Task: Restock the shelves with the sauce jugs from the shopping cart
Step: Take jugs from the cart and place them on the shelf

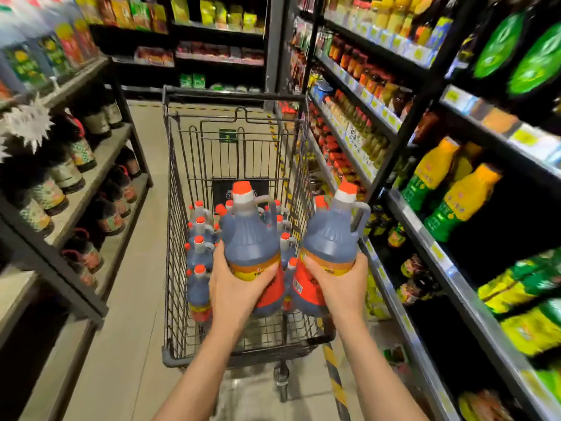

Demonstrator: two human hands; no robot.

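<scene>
Head view: left hand grips one sauce jug by its body, right hand grips another jug, both upright above the shopping cart. More jugs stand inside, shelves flanking.

Two dark sauce jugs (red caps, upright) raised above cart, more jugs inside

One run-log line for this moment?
left hand grips dark red-capped sauce jug | right hand grips second jug | both above wire shopping cart | more jugs inside
</scene>
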